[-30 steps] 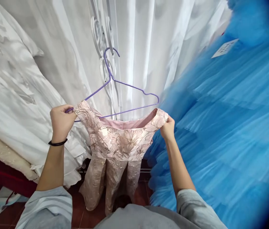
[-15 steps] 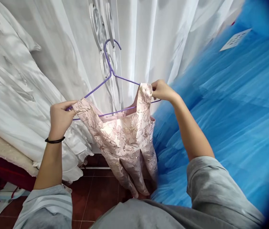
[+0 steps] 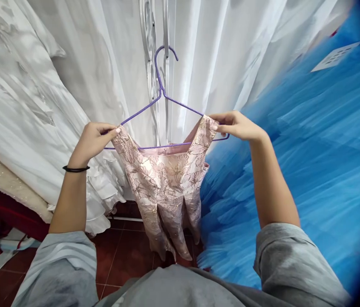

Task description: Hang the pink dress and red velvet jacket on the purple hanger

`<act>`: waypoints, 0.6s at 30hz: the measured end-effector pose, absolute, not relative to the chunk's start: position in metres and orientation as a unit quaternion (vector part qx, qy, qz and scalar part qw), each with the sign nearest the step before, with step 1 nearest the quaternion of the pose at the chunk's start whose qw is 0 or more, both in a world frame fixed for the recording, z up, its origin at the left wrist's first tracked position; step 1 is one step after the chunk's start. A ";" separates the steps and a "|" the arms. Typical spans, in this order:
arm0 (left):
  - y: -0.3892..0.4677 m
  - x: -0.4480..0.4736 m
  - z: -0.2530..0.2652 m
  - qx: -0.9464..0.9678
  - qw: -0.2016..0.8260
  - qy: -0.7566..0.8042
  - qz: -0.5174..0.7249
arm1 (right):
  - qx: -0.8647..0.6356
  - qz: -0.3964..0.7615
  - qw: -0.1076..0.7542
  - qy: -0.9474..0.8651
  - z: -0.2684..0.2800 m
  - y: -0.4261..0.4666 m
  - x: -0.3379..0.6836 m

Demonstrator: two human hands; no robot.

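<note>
A pink dress with a shiny floral pattern hangs on a purple hanger in front of me. My left hand pinches the dress's left shoulder strap, with the thumb on top near the hanger's left end. On the other side, my right hand grips the right strap between thumb and fingers, beside the hanger's right end. Both straps lie over the hanger's arms, and its lower bar crosses the neckline. The hanger's hook points up in front of a white metal scroll frame, and I cannot tell whether they touch.
White ruffled gowns fill the left side. A large blue tulle dress with a white tag takes up the right. White curtains hang behind. Dark red fabric lies low at left, above the red tiled floor.
The hanger and dress have shifted right in view and become more level. My left hand has moved up and right, and both thumbs now rest over the straps.
</note>
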State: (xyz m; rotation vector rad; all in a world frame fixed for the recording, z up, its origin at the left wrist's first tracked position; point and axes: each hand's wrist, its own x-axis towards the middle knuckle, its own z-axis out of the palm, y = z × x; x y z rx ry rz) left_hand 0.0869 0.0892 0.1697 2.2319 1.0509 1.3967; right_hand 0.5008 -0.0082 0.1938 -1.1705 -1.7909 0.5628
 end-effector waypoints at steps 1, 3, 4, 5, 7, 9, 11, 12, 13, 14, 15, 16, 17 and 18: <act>0.091 0.089 0.168 0.767 0.145 0.363 0.509 | -0.483 0.199 0.460 -0.718 0.190 -0.007 0.497; 0.093 0.093 0.166 0.745 0.118 0.361 0.548 | -0.499 0.129 0.495 -0.700 0.181 -0.001 0.488; 0.094 0.095 0.165 0.739 0.099 0.363 0.560 | -0.504 0.094 0.512 -0.690 0.177 0.002 0.483; 0.094 0.096 0.165 0.739 0.078 0.366 0.561 | -0.509 0.063 0.520 -0.683 0.173 0.005 0.480; 0.092 0.099 0.166 0.757 0.039 0.376 0.532 | -0.522 -0.005 0.516 -0.679 0.165 0.009 0.474; 0.088 0.101 0.166 0.784 -0.005 0.385 0.487 | -0.539 -0.111 0.505 -0.665 0.149 0.006 0.469; 0.084 0.100 0.159 0.784 -0.054 0.388 0.481 | -0.549 -0.232 0.515 -0.616 0.114 -0.004 0.461; 0.082 0.097 0.150 0.764 -0.074 0.387 0.511 | -0.550 -0.273 0.520 -0.594 0.087 -0.013 0.454; 0.081 0.092 0.136 0.728 -0.089 0.388 0.558 | -0.547 -0.289 0.528 -0.582 0.054 -0.024 0.444; 0.079 0.086 0.116 0.677 -0.095 0.395 0.613 | -0.534 -0.272 0.514 -0.614 0.015 -0.037 0.432; 0.077 0.079 0.091 0.614 -0.092 0.409 0.668 | -0.518 -0.216 0.477 -0.677 -0.027 -0.051 0.417; 0.073 0.071 0.061 0.555 -0.079 0.441 0.701 | -0.513 -0.123 0.428 -0.734 -0.071 -0.066 0.401; 0.067 0.064 0.026 0.506 -0.051 0.490 0.708 | -0.524 -0.010 0.386 -0.759 -0.113 -0.081 0.385; 0.058 0.058 -0.013 0.477 -0.005 0.550 0.686 | -0.548 0.109 0.346 -0.753 -0.151 -0.095 0.368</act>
